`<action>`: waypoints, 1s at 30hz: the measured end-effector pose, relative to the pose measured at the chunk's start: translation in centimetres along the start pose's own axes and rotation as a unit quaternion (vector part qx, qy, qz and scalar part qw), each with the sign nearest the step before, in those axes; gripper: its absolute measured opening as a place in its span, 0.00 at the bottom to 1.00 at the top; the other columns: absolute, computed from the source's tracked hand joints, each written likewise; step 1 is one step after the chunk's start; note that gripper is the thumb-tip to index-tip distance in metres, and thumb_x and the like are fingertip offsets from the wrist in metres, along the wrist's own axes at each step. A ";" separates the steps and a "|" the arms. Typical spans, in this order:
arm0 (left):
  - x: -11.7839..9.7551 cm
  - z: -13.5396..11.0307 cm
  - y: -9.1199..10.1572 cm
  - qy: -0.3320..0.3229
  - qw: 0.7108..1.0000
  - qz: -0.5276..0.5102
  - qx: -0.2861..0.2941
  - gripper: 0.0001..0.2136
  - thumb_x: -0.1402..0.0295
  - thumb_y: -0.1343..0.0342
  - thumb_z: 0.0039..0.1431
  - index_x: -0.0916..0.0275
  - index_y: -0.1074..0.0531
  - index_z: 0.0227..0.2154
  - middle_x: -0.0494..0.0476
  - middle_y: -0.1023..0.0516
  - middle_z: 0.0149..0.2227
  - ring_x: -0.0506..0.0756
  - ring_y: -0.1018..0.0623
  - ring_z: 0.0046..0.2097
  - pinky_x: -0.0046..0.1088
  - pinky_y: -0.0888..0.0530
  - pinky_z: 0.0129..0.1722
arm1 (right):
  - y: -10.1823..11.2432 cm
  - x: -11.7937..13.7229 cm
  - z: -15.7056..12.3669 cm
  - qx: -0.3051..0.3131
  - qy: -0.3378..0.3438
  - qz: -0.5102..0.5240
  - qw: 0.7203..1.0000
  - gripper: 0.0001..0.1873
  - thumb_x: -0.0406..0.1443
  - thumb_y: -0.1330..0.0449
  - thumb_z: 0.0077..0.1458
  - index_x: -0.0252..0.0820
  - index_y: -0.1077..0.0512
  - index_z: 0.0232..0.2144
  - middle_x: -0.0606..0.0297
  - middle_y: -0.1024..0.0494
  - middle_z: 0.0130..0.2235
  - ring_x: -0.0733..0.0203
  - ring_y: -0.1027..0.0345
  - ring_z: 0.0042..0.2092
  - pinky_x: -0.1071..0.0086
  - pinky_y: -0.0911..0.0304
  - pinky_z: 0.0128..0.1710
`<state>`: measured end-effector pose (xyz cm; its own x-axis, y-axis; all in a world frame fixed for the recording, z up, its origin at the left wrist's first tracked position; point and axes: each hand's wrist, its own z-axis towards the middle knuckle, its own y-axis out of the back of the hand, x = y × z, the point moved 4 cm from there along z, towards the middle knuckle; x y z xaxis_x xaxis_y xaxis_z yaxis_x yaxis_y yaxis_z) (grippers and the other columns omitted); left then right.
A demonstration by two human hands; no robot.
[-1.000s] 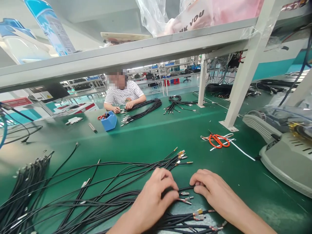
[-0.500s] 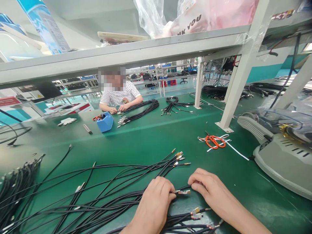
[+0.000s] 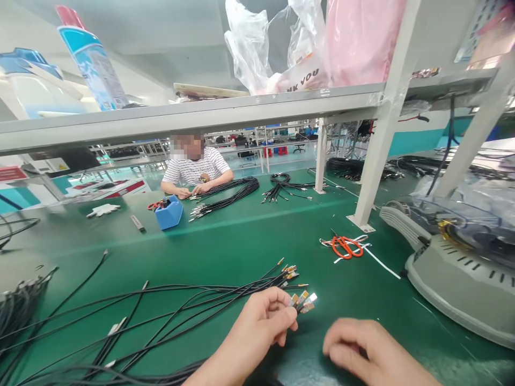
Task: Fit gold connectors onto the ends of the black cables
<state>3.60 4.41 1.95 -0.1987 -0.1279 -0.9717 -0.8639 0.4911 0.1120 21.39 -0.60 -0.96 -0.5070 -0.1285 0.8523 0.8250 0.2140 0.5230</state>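
Observation:
My left hand (image 3: 263,327) is closed around a small bunch of black cables, just behind their metal connector ends (image 3: 304,302), which poke out past the thumb and fingers. Right of it, my right hand (image 3: 362,346) hovers over the green tabletop, fingers loosely curled and slightly blurred, with nothing visible in them. Just beyond my left hand lies another group of black cables (image 3: 225,292), their tagged tips pointing right. More black cables (image 3: 161,373) run along the near edge, partly hidden by my left forearm.
Orange-handled scissors (image 3: 346,247) lie on white strips. A grey machine (image 3: 462,289) stands at the right, near a white shelf post (image 3: 372,177). Across the table (image 3: 241,241), a person in a striped shirt (image 3: 197,167) handles cables beside a blue holder (image 3: 169,213). A thick cable bundle (image 3: 24,308) lies left.
My left hand has turned and lifted, the cable ends now fanned upward. My right hand has moved away from the cable it was pinching, lower and to the right. The camera has tilted up.

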 end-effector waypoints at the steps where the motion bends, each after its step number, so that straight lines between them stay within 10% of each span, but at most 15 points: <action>1: 0.2 0.2 -0.4 0.004 1.000 -0.004 0.011 0.09 0.64 0.43 0.55 0.64 0.32 0.29 0.51 0.26 0.26 0.45 0.35 0.21 0.22 0.44 0.22 | 0.6 -0.2 0.4 -0.038 -0.024 0.030 0.999 0.13 0.42 0.46 0.59 0.47 0.25 0.30 0.67 0.22 0.29 0.58 0.30 0.33 0.70 0.37 0.33; 5: 1.2 0.9 -1.9 0.025 0.998 -0.019 0.045 0.09 0.64 0.42 0.52 0.64 0.33 0.28 0.49 0.27 0.24 0.45 0.34 0.19 0.22 0.45 0.20 | 0.8 -0.8 1.6 -0.080 -0.052 0.173 0.980 0.20 0.48 0.47 0.59 0.43 0.26 0.43 0.62 0.20 0.34 0.56 0.27 0.37 0.69 0.34 0.34; 18: 2.0 2.4 -1.7 -0.043 0.999 -0.018 0.018 0.12 0.60 0.41 0.54 0.66 0.26 0.25 0.55 0.24 0.32 0.53 0.29 0.35 0.28 0.36 0.38 | -0.5 -2.8 1.9 -0.088 -0.091 0.148 0.981 0.17 0.45 0.46 0.57 0.40 0.25 0.29 0.71 0.33 0.17 0.64 0.37 0.22 0.72 0.43 0.24; 30: 1.0 3.2 -5.1 0.036 0.976 -0.191 0.097 0.13 0.60 0.38 0.51 0.68 0.28 0.29 0.55 0.25 0.22 0.46 0.35 0.20 0.23 0.39 0.24 | -1.2 -1.0 1.3 0.051 -0.041 0.078 0.995 0.12 0.32 0.45 0.52 0.43 0.24 0.22 0.73 0.30 0.20 0.66 0.38 0.24 0.75 0.44 0.26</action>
<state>9.30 4.50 -0.26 0.0821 -0.3899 -0.9172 -0.7788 0.5492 -0.3031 20.57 0.48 -2.47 -0.3970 -0.0081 0.9178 0.8679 0.3220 0.3782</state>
